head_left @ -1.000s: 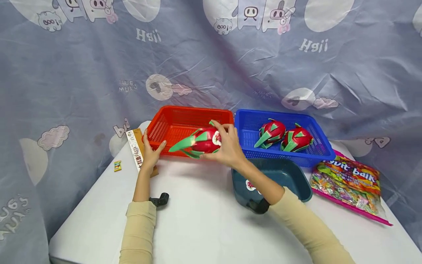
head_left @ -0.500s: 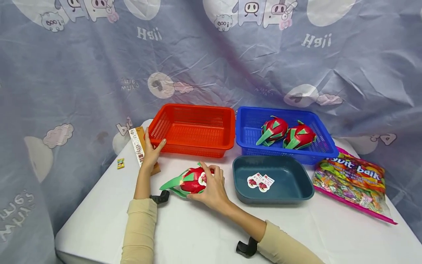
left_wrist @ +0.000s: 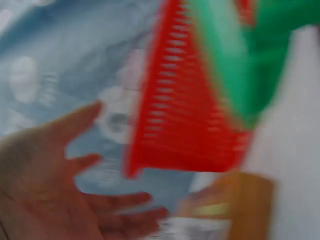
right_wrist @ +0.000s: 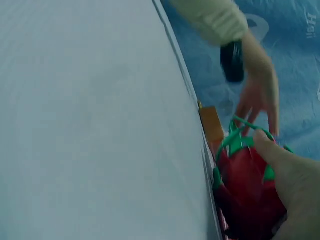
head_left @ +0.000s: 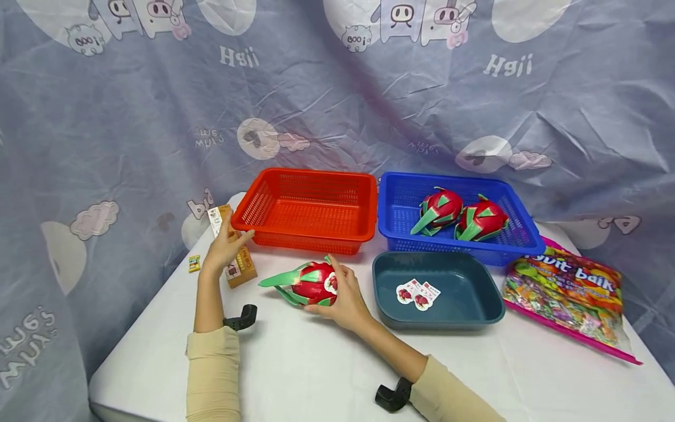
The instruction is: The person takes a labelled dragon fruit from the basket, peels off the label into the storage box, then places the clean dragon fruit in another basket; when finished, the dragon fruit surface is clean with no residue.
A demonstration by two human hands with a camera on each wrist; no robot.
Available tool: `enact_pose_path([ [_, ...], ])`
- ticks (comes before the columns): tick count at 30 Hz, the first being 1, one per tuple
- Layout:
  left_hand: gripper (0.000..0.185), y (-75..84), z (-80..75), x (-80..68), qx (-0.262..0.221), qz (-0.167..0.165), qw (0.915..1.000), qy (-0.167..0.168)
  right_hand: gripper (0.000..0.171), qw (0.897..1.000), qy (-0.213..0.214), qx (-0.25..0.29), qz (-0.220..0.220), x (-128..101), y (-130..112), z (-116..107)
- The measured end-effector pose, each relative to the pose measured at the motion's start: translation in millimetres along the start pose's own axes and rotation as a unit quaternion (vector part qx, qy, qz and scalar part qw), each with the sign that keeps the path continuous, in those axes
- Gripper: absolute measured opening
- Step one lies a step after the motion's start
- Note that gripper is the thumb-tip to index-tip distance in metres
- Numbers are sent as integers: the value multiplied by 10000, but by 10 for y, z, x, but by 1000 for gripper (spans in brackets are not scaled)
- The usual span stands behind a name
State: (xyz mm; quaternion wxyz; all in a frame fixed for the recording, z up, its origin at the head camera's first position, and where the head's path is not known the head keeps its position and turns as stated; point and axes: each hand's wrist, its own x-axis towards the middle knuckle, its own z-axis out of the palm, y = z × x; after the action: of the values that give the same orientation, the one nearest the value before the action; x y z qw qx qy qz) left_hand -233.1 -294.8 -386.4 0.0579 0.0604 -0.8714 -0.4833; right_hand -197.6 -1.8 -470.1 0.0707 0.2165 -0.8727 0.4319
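Dragon fruit [head_left: 312, 283]: brought down from over the red basket [head_left: 308, 210], now on the table [head_left: 316, 363] near it, right hand [head_left: 345, 300] curled round it. Left hand [head_left: 224, 249]: off the basket rim, fingers loosely spread over the pasta box [head_left: 232, 249]. Label sits under the thumb, likely next to be handled
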Motion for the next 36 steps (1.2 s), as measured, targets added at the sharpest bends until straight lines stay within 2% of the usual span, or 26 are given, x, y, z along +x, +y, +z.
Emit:
enact_pose_path([
  [1, 86, 64, -81, -85, 551, -142, 9983, -108, 111, 9999, -137, 78, -60, 2, 26, -21],
  [3, 88, 203, -198, -263, 1460, -232, 9885, -332, 111, 9992, -333, 172, -150, 6, 80, -55],
  [5, 88, 323, -239, -413, 1952, 133, 9787, -627, 111, 9985, -444, 144, -290, 13, 123, -79],
  [7, 86, 401, -186, -524, 2008, 728, 9714, -1039, 111, 9981, -453, 35, -424, 25, 154, -94],
  [10, 91, 386, 45, -593, 1652, 1711, 9554, -1750, 108, 9969, -434, -15, -658, 52, 179, -117],
  [13, 107, 362, 328, -634, 1319, 2217, 9411, -2184, 104, 9954, -527, 150, -780, 74, 196, -148],
  [15, 117, 325, 503, -637, 1213, 2364, 9379, -2232, 103, 9945, -606, 336, -786, 65, 207, -157],
  [18, 122, 264, 667, -629, 845, 2379, 9413, -2243, 100, 9924, -712, 620, -785, 31, 184, -150],
  [22, 124, 18, 805, -517, 696, 2512, 9417, -2127, 92, 9828, -873, 1429, -776, -32, 19, -190],
  [25, 124, -91, 863, -469, 951, 2595, 9406, -1973, 88, 9742, -986, 1899, -716, -65, -111, -241],
  [31, 119, -122, 906, -484, 1748, 2672, 9359, -1491, 88, 9729, -1140, 1889, -688, -62, -181, -257],
  [36, 117, -102, 925, -489, 2125, 2633, 9320, -1300, 85, 9677, -1328, 2022, -710, -45, -152, -287],
])
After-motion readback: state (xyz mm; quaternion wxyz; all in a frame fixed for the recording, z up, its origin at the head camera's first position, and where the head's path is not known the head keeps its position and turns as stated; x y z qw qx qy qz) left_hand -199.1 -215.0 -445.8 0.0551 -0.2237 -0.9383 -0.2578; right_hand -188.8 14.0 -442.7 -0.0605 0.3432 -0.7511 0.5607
